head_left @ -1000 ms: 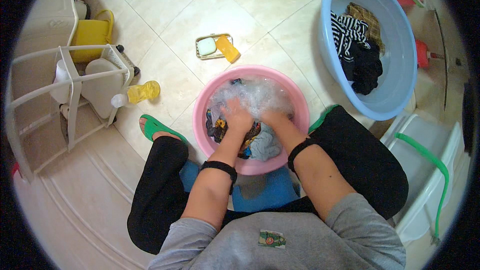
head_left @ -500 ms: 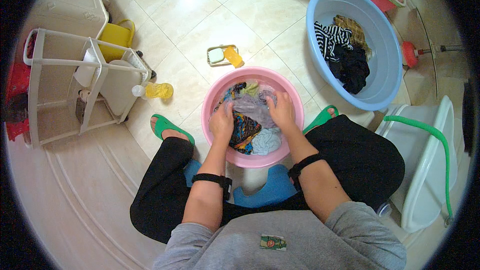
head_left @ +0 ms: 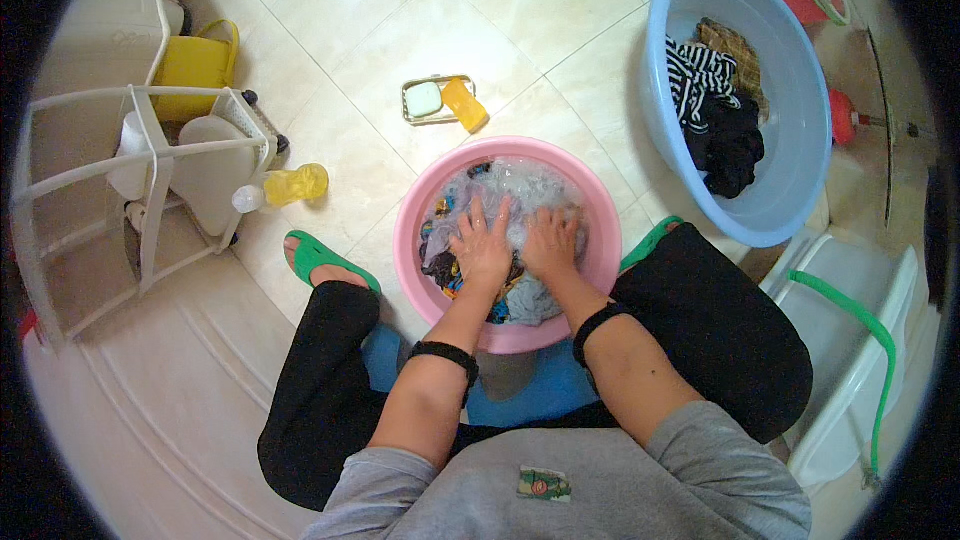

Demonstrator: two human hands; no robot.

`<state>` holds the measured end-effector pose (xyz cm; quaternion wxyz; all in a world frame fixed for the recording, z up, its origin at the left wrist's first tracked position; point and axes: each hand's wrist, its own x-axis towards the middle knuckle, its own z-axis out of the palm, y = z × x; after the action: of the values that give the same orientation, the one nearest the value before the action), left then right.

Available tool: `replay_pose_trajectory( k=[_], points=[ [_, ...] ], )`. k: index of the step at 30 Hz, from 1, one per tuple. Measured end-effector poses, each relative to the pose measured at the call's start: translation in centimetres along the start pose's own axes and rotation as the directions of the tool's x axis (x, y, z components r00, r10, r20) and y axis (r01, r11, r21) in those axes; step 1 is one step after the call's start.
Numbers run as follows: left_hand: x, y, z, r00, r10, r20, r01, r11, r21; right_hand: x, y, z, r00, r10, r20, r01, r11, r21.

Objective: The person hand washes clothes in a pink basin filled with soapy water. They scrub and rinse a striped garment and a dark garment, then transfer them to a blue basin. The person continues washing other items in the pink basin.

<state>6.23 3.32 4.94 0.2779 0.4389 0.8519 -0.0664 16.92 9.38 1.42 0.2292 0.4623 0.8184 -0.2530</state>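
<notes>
Both hands are inside a pink basin [head_left: 408, 285] on the floor between my feet, among wet clothes in sudsy water. My left hand [head_left: 483, 248] lies open on the laundry, its fingers spread over a lilac garment [head_left: 438, 258]. Close beside it, my right hand [head_left: 551, 243] presses down on the wet cloth with its fingers stretched out and a little apart; the fingertips touch the suds. A pale grey-blue cloth [head_left: 532, 300] sits at the near side of the basin, next to a multicoloured patterned piece, which my wrists partly cover.
Beyond the basin, a soap dish [head_left: 437, 121] holds a pale green soap bar, with an orange bar [head_left: 464, 105] leaning on it. A bottle of yellow liquid [head_left: 296, 185] and a white rack [head_left: 150, 155] are left. Right stand a blue tub [head_left: 655, 90] of clothes and a green hose [head_left: 850, 302].
My hands have let go of the lilac cloth they gripped and moved closer together, opening flat onto the laundry. White suds show more at the basin's far side. The view has shifted slightly.
</notes>
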Motion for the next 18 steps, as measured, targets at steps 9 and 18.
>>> replay_pose_trajectory(
  k=[9, 18],
  points=[
    [1.6, -0.5, 0.8, 0.989, 0.036, 0.146, -0.042, 0.998, 0.037, 2.3, 0.8, 0.5, 0.965, -0.017, 0.261, -0.053, 0.964, 0.259],
    [-2.1, -5.3, -2.9, 0.987, -0.121, -0.108, 0.050, 0.860, -0.509, -0.2, 1.5, -6.5, 0.962, -0.012, -0.273, 0.085, 0.963, 0.257]
  ],
)
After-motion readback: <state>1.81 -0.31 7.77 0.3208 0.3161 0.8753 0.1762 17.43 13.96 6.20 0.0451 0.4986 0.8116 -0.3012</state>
